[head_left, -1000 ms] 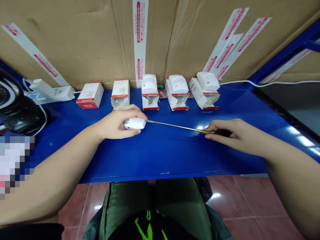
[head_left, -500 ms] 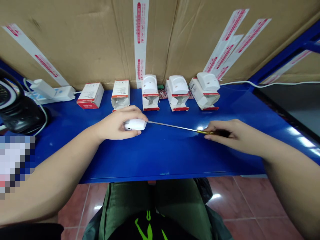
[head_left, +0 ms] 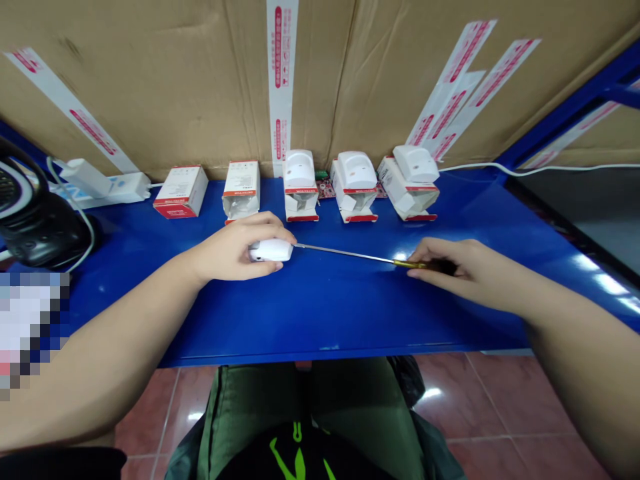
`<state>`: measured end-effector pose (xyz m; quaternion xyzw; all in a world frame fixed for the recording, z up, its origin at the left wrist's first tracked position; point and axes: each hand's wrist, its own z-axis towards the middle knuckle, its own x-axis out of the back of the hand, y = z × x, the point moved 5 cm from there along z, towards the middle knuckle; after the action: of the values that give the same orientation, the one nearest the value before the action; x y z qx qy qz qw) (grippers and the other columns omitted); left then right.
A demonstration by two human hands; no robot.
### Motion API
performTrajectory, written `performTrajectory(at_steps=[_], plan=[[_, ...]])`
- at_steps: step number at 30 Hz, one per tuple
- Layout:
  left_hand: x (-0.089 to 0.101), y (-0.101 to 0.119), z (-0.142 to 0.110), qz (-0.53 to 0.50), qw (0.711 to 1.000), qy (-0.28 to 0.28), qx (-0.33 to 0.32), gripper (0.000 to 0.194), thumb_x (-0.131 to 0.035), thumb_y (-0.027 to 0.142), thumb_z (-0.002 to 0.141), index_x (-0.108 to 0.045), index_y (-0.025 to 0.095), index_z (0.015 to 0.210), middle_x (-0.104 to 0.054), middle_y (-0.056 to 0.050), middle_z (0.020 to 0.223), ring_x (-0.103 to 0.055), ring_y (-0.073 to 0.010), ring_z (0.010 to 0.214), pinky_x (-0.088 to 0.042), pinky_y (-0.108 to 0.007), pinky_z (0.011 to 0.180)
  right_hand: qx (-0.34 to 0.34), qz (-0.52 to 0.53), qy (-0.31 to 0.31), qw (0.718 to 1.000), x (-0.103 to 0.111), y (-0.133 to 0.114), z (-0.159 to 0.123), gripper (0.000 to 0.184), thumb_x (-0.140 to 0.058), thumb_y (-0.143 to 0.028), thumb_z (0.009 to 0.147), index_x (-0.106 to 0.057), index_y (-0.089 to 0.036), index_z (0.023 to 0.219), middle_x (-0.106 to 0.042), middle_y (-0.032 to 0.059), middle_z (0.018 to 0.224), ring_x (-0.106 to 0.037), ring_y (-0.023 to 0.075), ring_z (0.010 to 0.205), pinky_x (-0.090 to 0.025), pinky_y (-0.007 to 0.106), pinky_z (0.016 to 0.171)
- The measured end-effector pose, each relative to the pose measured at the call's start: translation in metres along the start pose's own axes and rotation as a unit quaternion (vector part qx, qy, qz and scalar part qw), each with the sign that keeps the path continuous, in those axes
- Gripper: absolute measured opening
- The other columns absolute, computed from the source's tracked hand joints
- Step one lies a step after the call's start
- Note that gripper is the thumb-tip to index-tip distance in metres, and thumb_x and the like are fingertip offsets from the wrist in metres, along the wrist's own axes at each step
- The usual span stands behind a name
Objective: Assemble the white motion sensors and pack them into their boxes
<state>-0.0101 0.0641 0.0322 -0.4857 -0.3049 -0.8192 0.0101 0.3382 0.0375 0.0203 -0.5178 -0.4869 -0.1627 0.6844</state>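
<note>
My left hand point(head_left: 240, 248) is closed round a white plastic detector point(head_left: 274, 251), which lies on its side just above or on the blue tabletop point(head_left: 320, 320). A long screwdriver point(head_left: 350, 253) with a yellowish handle is in my right hand point(head_left: 450, 267), its fingers wrapped round the handle. The shaft runs leftward, and its tip meets the right end of the detector, beside my left index fingertip. How the tip sits there is too small to make out. Part of the detector is hidden by my left fingers.
Behind my hands stand white-and-red boxes: a closed one point(head_left: 180, 192), an open one point(head_left: 242, 190), and three more open ones topped by white detectors point(head_left: 300, 168). Red circuit boards point(head_left: 326, 188) lie among them. A power strip point(head_left: 107, 190) and a black device point(head_left: 40, 213) are at left.
Almost nothing differs. My left hand still grips the detector and the screwdriver tip stays at its end; my right hand and the handle have shifted very slightly.
</note>
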Motion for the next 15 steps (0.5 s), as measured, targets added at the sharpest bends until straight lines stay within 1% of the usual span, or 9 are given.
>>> performTrajectory(at_steps=[4, 8, 11, 15], plan=[[0.001, 0.000, 0.000, 0.002, 1.000, 0.005, 0.003, 0.030, -0.073, 0.033, 0.097, -0.073, 0.023, 0.125, -0.073, -0.011, 0.118, -0.073, -0.0235, 0.106, -0.061, -0.037, 0.095, -0.013, -0.021, 0.034, 0.999, -0.001, 0.006, -0.002, 0.051, -0.059, -0.080, 0.095, -0.060, -0.029, 0.086, -0.076, 0.0050, 0.074, -0.068, 0.0235, 0.059, -0.048, 0.037, 0.055], [0.001, 0.001, -0.001, 0.007, 1.000, 0.005, 0.004, 0.029, -0.073, 0.032, 0.098, -0.073, 0.022, 0.125, -0.072, -0.010, 0.115, -0.073, -0.0227, 0.105, -0.061, -0.037, 0.095, -0.017, -0.047, 0.058, 0.997, -0.001, 0.012, -0.003, 0.056, -0.057, -0.085, 0.093, -0.059, -0.029, 0.085, -0.075, 0.0072, 0.076, -0.068, 0.0268, 0.063, -0.049, 0.040, 0.057], [0.000, 0.001, 0.000, 0.013, 1.000, -0.001, -0.002, 0.031, -0.073, 0.031, 0.098, -0.073, 0.021, 0.127, -0.072, -0.010, 0.115, -0.073, -0.0224, 0.105, -0.061, -0.035, 0.094, -0.009, -0.051, 0.053, 0.997, -0.002, 0.017, -0.002, 0.056, -0.056, -0.084, 0.094, -0.062, -0.029, 0.087, -0.076, 0.0077, 0.077, -0.068, 0.0272, 0.065, -0.051, 0.041, 0.059], [-0.001, 0.001, 0.000, 0.019, 1.000, -0.007, -0.002, 0.032, -0.072, 0.031, 0.098, -0.073, 0.022, 0.129, -0.072, -0.011, 0.116, -0.074, -0.0229, 0.105, -0.061, -0.036, 0.095, 0.007, -0.041, 0.024, 0.999, 0.001, 0.019, 0.001, 0.053, -0.057, -0.081, 0.096, -0.067, -0.029, 0.089, -0.077, 0.0070, 0.079, -0.069, 0.0262, 0.065, -0.052, 0.041, 0.061]])
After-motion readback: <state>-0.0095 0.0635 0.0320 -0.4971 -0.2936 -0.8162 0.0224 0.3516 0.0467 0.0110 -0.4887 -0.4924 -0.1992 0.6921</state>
